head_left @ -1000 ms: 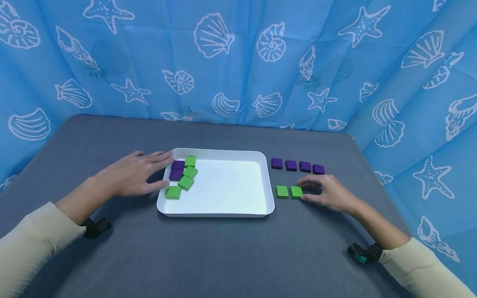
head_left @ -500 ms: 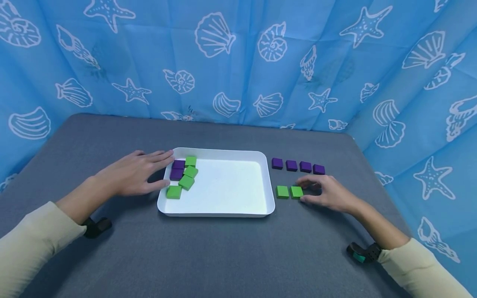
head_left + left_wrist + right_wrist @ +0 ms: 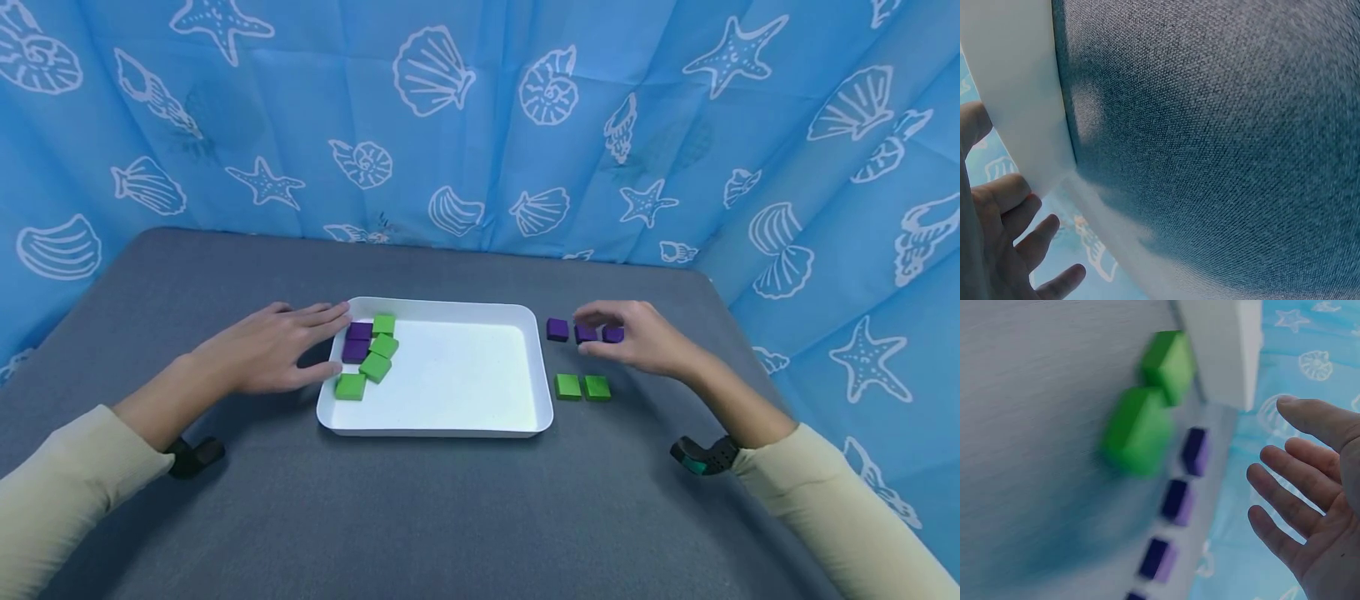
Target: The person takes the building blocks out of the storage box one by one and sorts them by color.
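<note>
At the left rim of a white tray (image 3: pixel 450 375), my left hand (image 3: pixel 273 350) touches the edge with its fingers extended. In the tray's left part lie purple blocks (image 3: pixel 356 351) and several green blocks (image 3: pixel 375 367). My right hand (image 3: pixel 637 337) is over a row of purple blocks (image 3: pixel 557 330) right of the tray, its fingers relaxed and apart, holding nothing. It partly covers the row in the head view; the right wrist view shows several purple blocks (image 3: pixel 1177 501) in line. Two green blocks (image 3: pixel 597 388) sit nearer than that row.
A grey cloth-covered table (image 3: pixel 450 517) lies under everything. Behind it and to the right hangs a blue curtain (image 3: pixel 480 125) with white shell and starfish prints. A black band (image 3: pixel 705 456) is on the right wrist, another black device (image 3: pixel 197 458) on the left.
My right hand has left the nearer green block and moved away from me and slightly left, over the purple row. The green block stays in its place. My left hand has not moved.
</note>
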`<action>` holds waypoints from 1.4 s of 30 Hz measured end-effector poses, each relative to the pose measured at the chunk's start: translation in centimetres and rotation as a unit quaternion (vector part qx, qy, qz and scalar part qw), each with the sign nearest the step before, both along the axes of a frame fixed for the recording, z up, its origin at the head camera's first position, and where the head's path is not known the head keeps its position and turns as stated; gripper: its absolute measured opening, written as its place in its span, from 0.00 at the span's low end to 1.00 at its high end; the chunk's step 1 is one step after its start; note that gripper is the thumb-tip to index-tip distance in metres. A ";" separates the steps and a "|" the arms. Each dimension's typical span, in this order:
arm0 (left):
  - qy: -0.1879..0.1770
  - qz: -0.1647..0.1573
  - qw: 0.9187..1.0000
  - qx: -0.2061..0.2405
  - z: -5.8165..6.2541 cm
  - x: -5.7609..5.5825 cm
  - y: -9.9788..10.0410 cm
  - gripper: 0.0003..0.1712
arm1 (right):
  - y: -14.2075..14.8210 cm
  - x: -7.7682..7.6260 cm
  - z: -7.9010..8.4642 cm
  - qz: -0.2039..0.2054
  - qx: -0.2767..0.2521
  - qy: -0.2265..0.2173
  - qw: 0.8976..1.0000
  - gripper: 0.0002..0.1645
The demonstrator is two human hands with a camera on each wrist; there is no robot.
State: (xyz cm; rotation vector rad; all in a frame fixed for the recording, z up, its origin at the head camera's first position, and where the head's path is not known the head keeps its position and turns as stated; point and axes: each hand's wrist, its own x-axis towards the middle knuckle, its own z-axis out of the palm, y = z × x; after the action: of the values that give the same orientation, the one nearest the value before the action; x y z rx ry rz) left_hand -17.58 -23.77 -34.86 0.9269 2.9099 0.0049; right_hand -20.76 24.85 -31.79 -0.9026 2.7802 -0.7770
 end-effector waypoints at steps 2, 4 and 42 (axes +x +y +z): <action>-0.001 0.001 1.000 0.001 -0.1 0.0 -0.1 0.44 | -1.3 -0.7 0.7 0.004 0.002 -0.002 1.000 0.26; -0.002 0.003 1.000 0.002 -0.1 0.0 -0.1 0.44 | -2.7 -1.2 1.4 0.011 0.004 0.000 1.000 0.26; 0.003 0.000 1.000 0.009 -0.2 -0.1 -0.2 0.44 | -22.0 -3.2 -0.7 0.163 0.072 -0.100 0.979 0.32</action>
State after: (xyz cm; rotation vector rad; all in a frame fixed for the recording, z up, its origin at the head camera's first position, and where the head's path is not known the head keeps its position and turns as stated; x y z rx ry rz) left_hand -17.69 -23.93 -35.10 0.9315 2.9194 0.0271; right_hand -23.99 2.87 -32.51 -1.1421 2.3960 -0.5709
